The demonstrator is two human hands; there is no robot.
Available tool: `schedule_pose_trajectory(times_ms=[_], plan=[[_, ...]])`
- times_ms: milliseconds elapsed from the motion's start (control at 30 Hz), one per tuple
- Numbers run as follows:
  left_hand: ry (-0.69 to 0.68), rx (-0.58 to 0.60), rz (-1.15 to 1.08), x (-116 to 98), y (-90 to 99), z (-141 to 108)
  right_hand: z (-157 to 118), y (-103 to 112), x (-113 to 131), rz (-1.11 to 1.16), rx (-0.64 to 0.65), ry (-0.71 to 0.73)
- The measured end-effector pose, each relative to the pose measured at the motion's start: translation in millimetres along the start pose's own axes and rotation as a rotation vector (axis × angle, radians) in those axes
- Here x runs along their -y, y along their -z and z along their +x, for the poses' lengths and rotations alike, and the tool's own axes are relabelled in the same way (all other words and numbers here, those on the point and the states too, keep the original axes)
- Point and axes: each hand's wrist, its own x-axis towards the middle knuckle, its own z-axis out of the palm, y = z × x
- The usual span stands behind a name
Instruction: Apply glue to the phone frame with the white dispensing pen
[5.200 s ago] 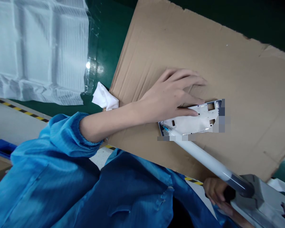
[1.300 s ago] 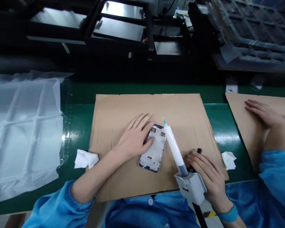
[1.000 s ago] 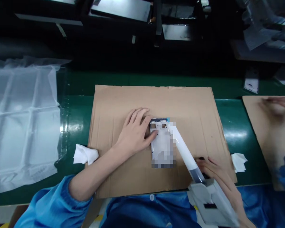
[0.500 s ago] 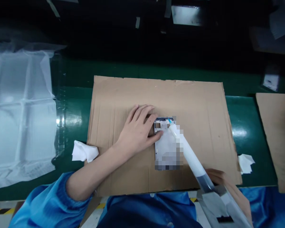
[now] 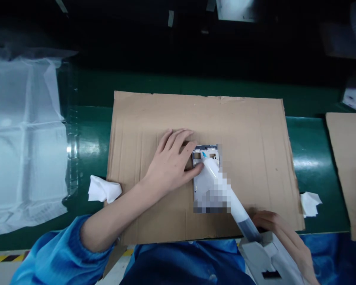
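Mid-cardboard (image 5: 249,130), frame (image 5: 206,178) under hands, margins apparently open

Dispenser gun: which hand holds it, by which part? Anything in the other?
The right hand grips the dispenser gun at its grey rear body. The left hand grips nothing; it presses the phone frame against the cardboard.
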Motion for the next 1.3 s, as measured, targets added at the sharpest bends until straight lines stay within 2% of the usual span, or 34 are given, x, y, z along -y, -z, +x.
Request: schedule_pose_trajectory(times_ms=[233, 467, 667, 1300], plan=[[-0.010, -0.016, 0.011, 0, 0.1, 0, 7, 1, 8, -0.035, 0.019, -0.016], [0.001, 0.002, -0.028, -1, 1.3, 0, 5, 1, 4, -0.037, 0.013, 0.027], [-0.003, -0.013, -0.007, -1, 1.1, 0, 3, -1, 15, -0.079, -0.005, -0.090], [-0.024, -0.031, 0.011, -1, 0.7, 0, 10, -1, 25, -0.004, 0.013, -0.162]])
